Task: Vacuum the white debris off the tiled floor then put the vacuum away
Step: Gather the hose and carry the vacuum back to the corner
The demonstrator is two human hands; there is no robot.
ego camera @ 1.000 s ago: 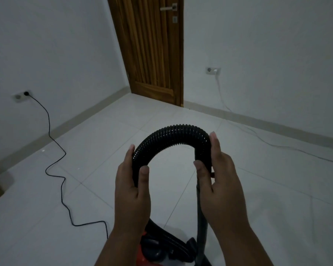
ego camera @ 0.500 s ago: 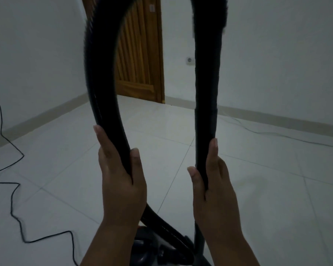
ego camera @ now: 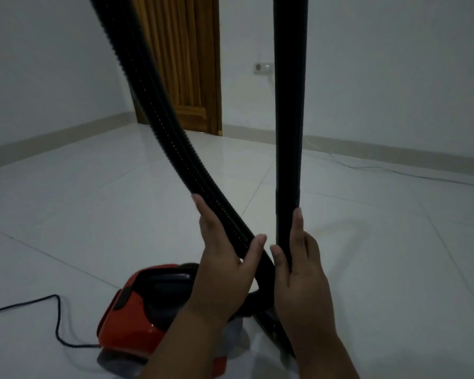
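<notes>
At six o'clock of the head view, your left hand (ego camera: 225,258) wraps thumb and fingers round the ribbed black hose (ego camera: 173,149), which climbs toward eleven o'clock. Just beside it, your right hand (ego camera: 298,269) grips the smooth black wand (ego camera: 289,119), upright toward twelve. At seven o'clock the red canister vacuum (ego camera: 132,315) sits on the tiled floor (ego camera: 93,201), its black power cord (ego camera: 57,318) trailing toward nine.

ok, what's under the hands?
The red vacuum body on the tiled floor. The left hand, gripping the ribbed hose, and its forearm cover the hose joint; the right hand holds the black tube.
</notes>
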